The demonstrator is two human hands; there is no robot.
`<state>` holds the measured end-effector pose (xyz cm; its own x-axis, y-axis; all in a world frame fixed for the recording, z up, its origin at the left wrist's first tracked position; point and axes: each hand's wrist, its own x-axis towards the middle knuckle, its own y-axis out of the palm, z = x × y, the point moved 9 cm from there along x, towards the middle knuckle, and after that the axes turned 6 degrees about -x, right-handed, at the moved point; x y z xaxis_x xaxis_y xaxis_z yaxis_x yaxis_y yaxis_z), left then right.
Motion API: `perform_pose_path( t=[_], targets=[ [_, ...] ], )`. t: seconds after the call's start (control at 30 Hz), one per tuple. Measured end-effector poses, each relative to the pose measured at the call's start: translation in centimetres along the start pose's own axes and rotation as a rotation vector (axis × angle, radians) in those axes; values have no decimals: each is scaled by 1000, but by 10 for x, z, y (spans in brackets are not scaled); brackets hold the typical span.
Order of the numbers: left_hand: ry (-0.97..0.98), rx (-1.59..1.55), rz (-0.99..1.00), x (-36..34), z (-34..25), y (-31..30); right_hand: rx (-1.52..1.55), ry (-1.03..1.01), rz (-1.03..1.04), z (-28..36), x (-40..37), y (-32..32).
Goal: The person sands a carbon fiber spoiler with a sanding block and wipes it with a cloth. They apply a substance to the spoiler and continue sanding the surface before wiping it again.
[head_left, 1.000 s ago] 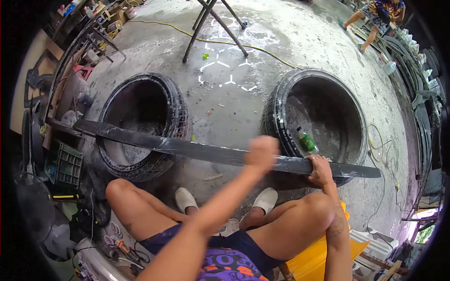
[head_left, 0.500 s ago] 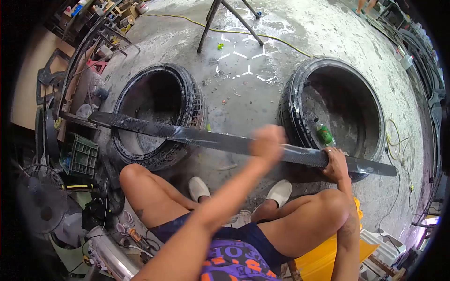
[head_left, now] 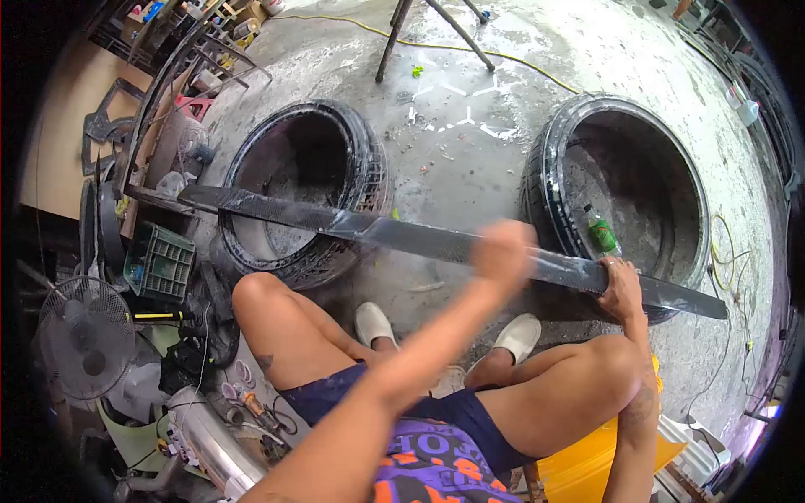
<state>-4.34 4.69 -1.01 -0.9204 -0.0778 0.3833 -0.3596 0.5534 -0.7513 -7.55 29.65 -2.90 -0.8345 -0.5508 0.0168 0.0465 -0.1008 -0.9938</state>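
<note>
The long black strip [head_left: 402, 235] lies across mid-frame, bridging the left tyre [head_left: 369, 172] and the right tyre [head_left: 537, 193]. The right hand [head_left: 622, 289] has its grip wrapped round the strip at centre-right. The left hand [head_left: 503, 249] is pressed on it at centre, too blurred to tell its grip.

Stained concrete floor [head_left: 470, 184], with a green crate [head_left: 159, 264] and a fan [head_left: 84, 335] at left.

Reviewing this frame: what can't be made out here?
Head view only:
- left hand: motion blur; its grip, and anything in it, cannot be told.
- long black strip: the stretches under the left hand and the right hand are covered by them.
- green bottle inside a tyre: label too small.
- yellow object: hidden by the thigh, cut off by the bottom edge.
</note>
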Motion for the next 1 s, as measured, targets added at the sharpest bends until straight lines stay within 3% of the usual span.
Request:
perform_pose_path(
  t=[0.07,0.1,0.2,0.23,0.27,0.3,0.37,0.43,0.47,0.5,0.57,0.67,0.77,0.8,0.83,0.93,0.97,1.0],
  targets=[
    [181,-184,-2,-8,-102,68,66,55,53,0,-2,4],
    [171,-176,-21,-7,-110,67,87,55,55,1,0,-1],
    [91,30,-1,-16,12,-10,87,45,39,-2,1,0],
    [6,96,-39,-20,69,-52,93,49,33,-2,-2,3],
    [-251,83,3,-29,133,-92,100,47,31,-1,-3,3],
    [-335,218,-95,-39,180,-132,78,57,34,-1,-3,1],
    [-338,385,-248,-47,213,-174,65,56,21,-2,-2,1],
    [-291,191,-174,-37,168,-135,66,62,21,-1,0,2],
    [-252,167,30,-30,125,-84,63,80,19,0,-1,-1],
    [-25,181,-26,-19,56,-50,100,90,50,-5,-1,5],
    [13,-62,-39,-13,-22,4,51,30,-29,-5,-5,3],
    [48,-85,-37,-17,13,-12,119,55,2,-2,-1,-2],
    [-135,289,-59,-31,172,-116,123,27,-48,0,-2,-2],
    [-335,326,-120,-36,225,-160,121,18,-48,0,-2,-1],
    [-388,367,-223,-44,261,-198,100,42,-29,-3,-2,2],
    [-452,349,-211,-38,241,-190,106,61,-22,-7,-1,10],
    [-294,204,-201,-33,211,-145,127,64,-26,-9,-1,10],
    [-173,247,-106,-22,157,-97,117,70,-32,-10,-1,7]
  ],
)
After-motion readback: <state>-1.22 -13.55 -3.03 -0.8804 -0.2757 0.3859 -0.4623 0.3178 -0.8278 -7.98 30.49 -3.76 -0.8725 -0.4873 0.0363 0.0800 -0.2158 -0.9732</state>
